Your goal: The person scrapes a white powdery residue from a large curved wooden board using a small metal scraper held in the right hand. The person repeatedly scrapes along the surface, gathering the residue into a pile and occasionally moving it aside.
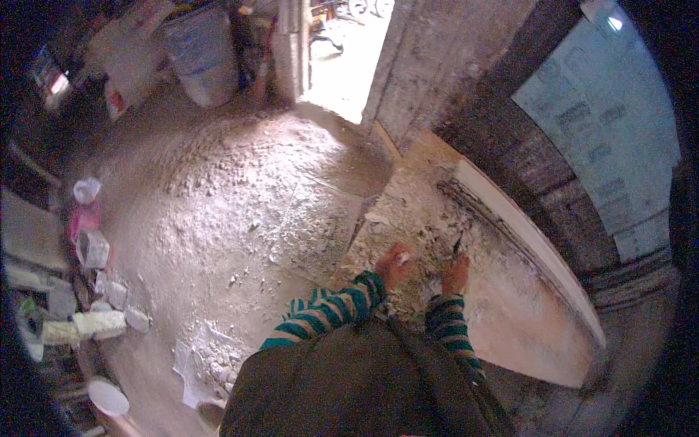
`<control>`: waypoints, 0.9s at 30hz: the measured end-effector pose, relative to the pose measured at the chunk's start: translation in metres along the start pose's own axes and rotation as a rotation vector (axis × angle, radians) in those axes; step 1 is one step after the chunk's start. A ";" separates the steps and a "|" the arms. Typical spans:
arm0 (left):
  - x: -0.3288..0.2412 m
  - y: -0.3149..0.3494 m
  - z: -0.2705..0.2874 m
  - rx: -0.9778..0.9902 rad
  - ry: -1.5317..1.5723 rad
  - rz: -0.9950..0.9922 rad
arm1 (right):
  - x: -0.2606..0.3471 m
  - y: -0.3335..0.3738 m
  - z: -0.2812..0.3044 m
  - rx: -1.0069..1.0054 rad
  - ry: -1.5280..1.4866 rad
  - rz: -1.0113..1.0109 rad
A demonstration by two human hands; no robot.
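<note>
Looking straight down at a dusty floor (240, 204) strewn with white plaster crumbs.

Left hand (394, 264) curling around a small white lump (403, 258), fingers closed on it, hovering just above the rubble near the base of the wall (437, 65).

Right hand (456, 273) gripping a thin dark tool (456, 246), tip pointing up and away toward the long white slab (531, 240) leaning along the wall. Fist wrapped around the lower end; blade or point too small to identify.

Both striped sleeves (328, 313) coming in from the lower edge, hands near each other but apart.

Handling judgement: lump probably light, chalky, crumbling under a hard squeeze, so pinching gently around the middle rather than the edges. Dusty surface likely slipping a bit. Tool looking stiff and slim, best held low on the shaft as now.

Slab looking long, rigid and brittle, probably needing support along its length rather than at one end.

Off to the left: white tubs (93, 249), a pale bowl (108, 397), a big bucket (204, 54) near the bright doorway (338, 65).
</note>
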State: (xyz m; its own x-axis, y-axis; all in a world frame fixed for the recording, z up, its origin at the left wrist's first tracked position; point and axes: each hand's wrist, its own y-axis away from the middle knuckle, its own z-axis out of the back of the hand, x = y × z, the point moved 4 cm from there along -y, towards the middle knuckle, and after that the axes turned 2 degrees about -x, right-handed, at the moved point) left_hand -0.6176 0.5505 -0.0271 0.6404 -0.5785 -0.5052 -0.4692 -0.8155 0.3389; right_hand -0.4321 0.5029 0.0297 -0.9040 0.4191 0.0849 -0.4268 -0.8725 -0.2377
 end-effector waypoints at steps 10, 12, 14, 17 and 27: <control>-0.077 0.018 0.003 -0.231 -0.986 -0.956 | 0.016 0.032 0.003 -0.068 -0.344 -0.224; -0.071 0.012 0.022 -0.275 -0.927 -0.802 | 0.032 0.031 0.012 0.007 -0.386 -0.215; -0.075 0.014 0.019 -0.264 -0.728 -0.760 | 0.040 0.028 0.007 0.066 -0.366 -0.146; -0.092 0.042 -0.015 -0.273 -0.846 -0.687 | 0.074 0.035 0.008 0.030 -0.440 -0.046; -0.071 0.044 0.011 -0.134 -0.331 -0.617 | -0.013 -0.030 0.023 -0.095 -0.328 -0.252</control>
State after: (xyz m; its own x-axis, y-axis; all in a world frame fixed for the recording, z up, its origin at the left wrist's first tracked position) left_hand -0.6908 0.5559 0.0148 0.5373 0.0086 -0.8434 0.0115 -0.9999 -0.0029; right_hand -0.4080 0.5178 0.0581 -0.7386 0.5005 0.4516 -0.6449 -0.7196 -0.2573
